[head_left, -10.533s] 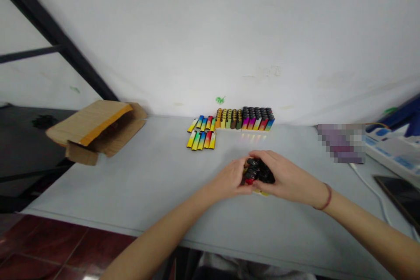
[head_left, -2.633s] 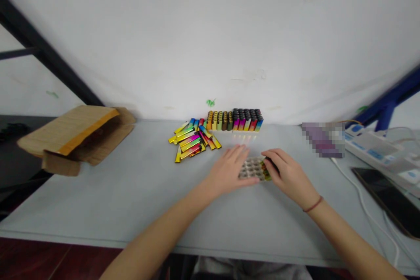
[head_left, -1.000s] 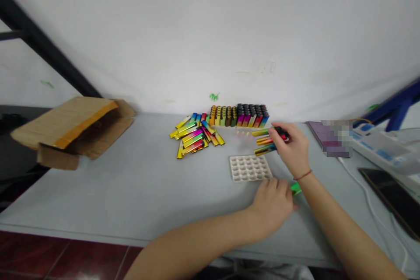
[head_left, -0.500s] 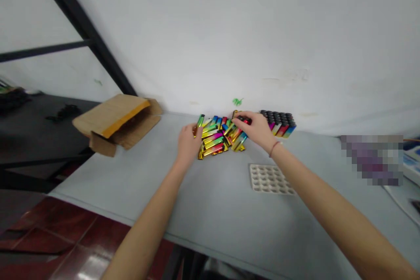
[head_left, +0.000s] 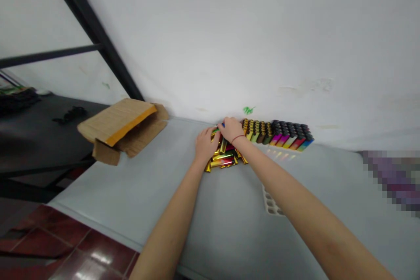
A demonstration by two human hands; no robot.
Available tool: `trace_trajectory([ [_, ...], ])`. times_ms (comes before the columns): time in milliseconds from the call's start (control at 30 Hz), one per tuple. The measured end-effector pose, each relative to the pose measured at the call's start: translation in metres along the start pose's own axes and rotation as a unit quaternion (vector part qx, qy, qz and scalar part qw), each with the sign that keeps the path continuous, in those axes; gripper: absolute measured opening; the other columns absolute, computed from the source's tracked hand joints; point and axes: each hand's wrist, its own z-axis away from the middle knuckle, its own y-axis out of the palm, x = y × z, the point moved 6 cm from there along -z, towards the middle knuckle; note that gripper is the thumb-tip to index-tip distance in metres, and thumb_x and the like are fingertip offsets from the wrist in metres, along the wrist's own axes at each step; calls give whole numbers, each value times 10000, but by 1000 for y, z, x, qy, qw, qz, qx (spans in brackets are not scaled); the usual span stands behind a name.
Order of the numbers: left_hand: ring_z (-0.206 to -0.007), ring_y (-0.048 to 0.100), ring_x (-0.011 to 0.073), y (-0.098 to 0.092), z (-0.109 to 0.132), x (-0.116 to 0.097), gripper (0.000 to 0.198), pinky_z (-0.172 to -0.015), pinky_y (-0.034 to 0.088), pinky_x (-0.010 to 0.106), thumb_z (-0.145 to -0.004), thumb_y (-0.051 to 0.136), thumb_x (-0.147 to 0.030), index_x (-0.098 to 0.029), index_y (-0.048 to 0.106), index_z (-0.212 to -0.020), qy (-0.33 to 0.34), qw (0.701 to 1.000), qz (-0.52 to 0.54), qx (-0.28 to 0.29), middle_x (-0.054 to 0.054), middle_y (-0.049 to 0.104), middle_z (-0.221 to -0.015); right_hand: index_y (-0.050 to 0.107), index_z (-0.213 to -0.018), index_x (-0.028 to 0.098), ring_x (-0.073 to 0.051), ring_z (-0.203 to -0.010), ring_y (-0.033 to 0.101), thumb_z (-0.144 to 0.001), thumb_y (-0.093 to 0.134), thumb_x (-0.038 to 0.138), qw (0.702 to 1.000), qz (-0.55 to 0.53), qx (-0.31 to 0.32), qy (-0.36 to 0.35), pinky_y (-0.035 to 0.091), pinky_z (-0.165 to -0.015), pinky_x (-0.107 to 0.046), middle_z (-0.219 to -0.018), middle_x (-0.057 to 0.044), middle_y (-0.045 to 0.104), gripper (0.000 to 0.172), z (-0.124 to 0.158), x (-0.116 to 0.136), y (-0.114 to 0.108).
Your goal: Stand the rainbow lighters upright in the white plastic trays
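Shiny, rainbow-and-gold lighters lie in a loose pile (head_left: 225, 159) near the back of the grey table. My left hand (head_left: 206, 144) is at the pile's left side, its fingers curled round a green lighter (head_left: 215, 131) that shows only in part. Close beside it, my right hand (head_left: 232, 129) reaches over the top of the pile, closed with a bit of blue at its fingertips; most of what it holds is hidden. To the right, several lighters stand upright in a block with gold tops (head_left: 257, 127), touching a block with black tops (head_left: 290, 130).
A pale tray with rows of holes (head_left: 271, 204) lies partly under my right forearm. An open cardboard box (head_left: 118, 120) sits at the table's left end, by a black metal frame (head_left: 95, 37). The white wall (head_left: 203, 52) rises behind. A blurred-out purple patch (head_left: 393, 179) is at right.
My right hand has moved left, away from the upright lighters, and now meets my left hand over the pile. The gold-topped block is now uncovered. The view has shifted slightly.
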Motion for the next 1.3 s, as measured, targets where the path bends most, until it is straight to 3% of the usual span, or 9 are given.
trace_trajectory([
  [200,-1413,394,316,-1,9,-12,465,-1151,315,536,-972,413,-419,-267,554,-1388,21,992,-101,71,74,498,-1507,631,-1150,106,-239,-1104,641,-983,423,183,999,25,-3,-34,473,-940,-328,-1249,-177,637,278,24,19,-22],
  [367,-1478,288,353,-1,15,-22,531,-1138,210,703,-982,350,-490,-336,429,-1485,42,983,-115,136,64,362,-1599,643,-1061,157,-238,-1033,657,-989,437,266,993,26,-50,-108,489,-897,-329,-1098,-115,689,244,81,13,-63],
  [533,-1478,276,382,0,21,-31,624,-1121,189,742,-935,412,-598,-316,422,-1492,69,977,-144,139,96,343,-1605,656,-1090,188,-235,-940,684,-971,494,329,988,-9,-54,-145,530,-871,-366,-1031,-95,717,245,167,-63,-79],
  [700,-1482,263,388,-3,23,-45,607,-1139,198,712,-954,377,-578,-262,473,-1463,109,975,-169,95,123,379,-1581,471,-1432,176,-369,-1368,435,-839,644,599,974,48,-68,-210,447,-1062,-543,-1472,-191,492,749,246,-139,-45],
  [767,-1475,275,392,-4,26,-55,596,-1141,209,701,-950,409,-564,-245,498,-1445,144,971,-175,79,140,415,-1554,467,-1447,217,-342,-1394,410,-891,600,570,973,69,-56,-213,432,-1085,-535,-1506,-162,464,672,262,-156,-29],
  [867,-1460,306,385,-1,39,-73,535,-1147,249,665,-935,470,-538,-244,582,-1367,212,961,-160,82,144,471,-1505,482,-1439,214,-295,-1387,422,-976,502,474,978,91,-77,-172,406,-1118,-495,-1510,-144,464,532,267,-180,-24],
  [1033,-1435,347,358,11,66,-96,430,-1169,278,603,-920,537,-461,-232,654,-1265,293,943,-107,118,128,539,-1425,586,-1345,177,-379,-1360,405,-973,470,416,973,173,-150,-34,450,-1017,-554,-1438,-198,511,457,255,-239,-49],
  [1167,-1425,364,331,24,78,-109,350,-1171,317,570,-915,556,-352,-227,669,-1222,318,936,-73,136,119,563,-1385,616,-1302,193,-355,-1151,549,-964,462,319,969,204,-133,51,500,-898,-525,-1289,-186,624,392,224,-277,-66],
  [1300,-1418,377,319,34,88,-119,292,-1172,347,543,-907,566,-285,-206,700,-1155,339,927,-51,151,128,588,-1345,617,-1290,132,-310,-1165,566,-955,452,230,975,183,-120,44,462,-977,-449,-1266,-186,651,386,178,-287,-71],
])
